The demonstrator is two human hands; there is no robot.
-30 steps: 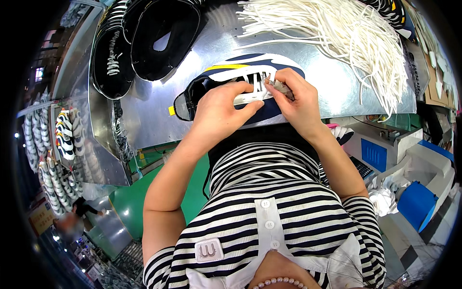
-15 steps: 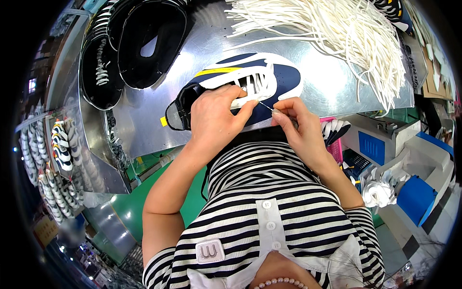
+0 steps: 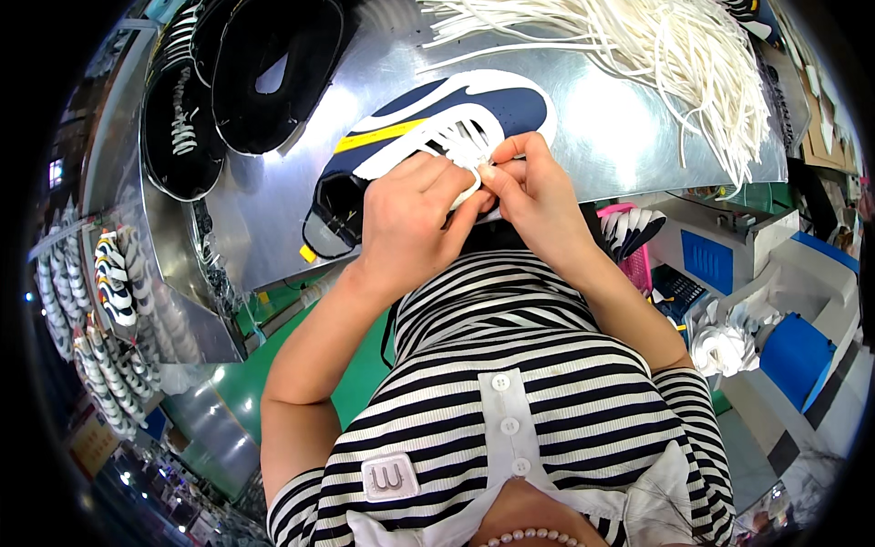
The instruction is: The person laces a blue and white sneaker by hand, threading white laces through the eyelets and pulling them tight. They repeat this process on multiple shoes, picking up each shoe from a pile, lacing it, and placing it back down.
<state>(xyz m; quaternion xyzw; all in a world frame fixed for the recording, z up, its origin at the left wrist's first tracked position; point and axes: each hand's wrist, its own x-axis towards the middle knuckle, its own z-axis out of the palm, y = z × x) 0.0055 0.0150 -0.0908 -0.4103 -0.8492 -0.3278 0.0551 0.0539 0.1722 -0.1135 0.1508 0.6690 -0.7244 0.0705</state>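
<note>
Both hands, the left hand [image 3: 415, 214] and right hand [image 3: 538, 196], pinched a white lace [image 3: 467, 190] together over the shoe [image 3: 437, 123], which lay flat on the bench [image 3: 602, 128] so its eyelets faced upward.

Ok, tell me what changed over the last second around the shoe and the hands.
The right hand came in from the shoe's right side to meet the left hand, fingertips now pinching the white lace together. The navy shoe stays flat on the metal table, lace pile untouched.

We see a bench [image 3: 629, 137] of shiny, smooth sheet metal, a navy shoe [image 3: 437, 118] with matt cloth-like upper, and white woven laces [image 3: 638, 46] looking soft.
</note>
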